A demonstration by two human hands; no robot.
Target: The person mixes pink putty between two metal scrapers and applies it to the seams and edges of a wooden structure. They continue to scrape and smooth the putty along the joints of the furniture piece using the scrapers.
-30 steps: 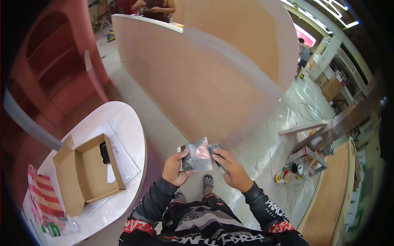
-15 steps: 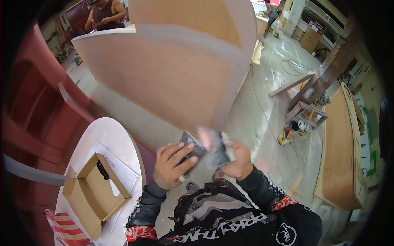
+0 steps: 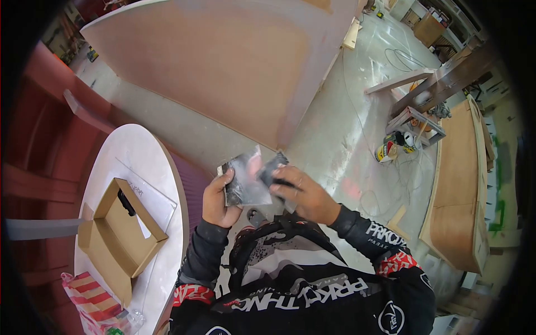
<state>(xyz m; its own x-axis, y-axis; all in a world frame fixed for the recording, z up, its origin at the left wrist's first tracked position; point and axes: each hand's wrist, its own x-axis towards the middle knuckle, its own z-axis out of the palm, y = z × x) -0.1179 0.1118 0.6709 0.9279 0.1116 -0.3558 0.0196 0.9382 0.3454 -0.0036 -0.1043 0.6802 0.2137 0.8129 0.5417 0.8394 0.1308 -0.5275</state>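
Note:
My left hand [image 3: 219, 202] grips a grey-black flat packet [image 3: 245, 187] with a shiny surface, its thumb on the near left edge. To the right, my right hand [image 3: 307, 195] has its fingers closed on a smaller dark piece [image 3: 273, 167], which touches or overlaps the packet's right side. A pinkish patch shows between the two pieces, blurred. Both hands are in front of my body, above the floor. An open cardboard box [image 3: 125, 237] lies to the left on a white oval table [image 3: 131, 137], with a black item [image 3: 126, 202] inside it.
Papers [image 3: 146, 192] and a red-striped bag [image 3: 92, 296] lie on the oval table. A large curved wooden panel [image 3: 212, 67] stands ahead. At the right are cans [image 3: 386, 151], a wooden frame [image 3: 416, 120], cables and a long curved wooden piece [image 3: 455, 195].
The view has tilted down, and the people at the back are mostly out of sight. My left hand has turned from lying over its dark piece to holding the packet by its edge; my right hand now covers its piece.

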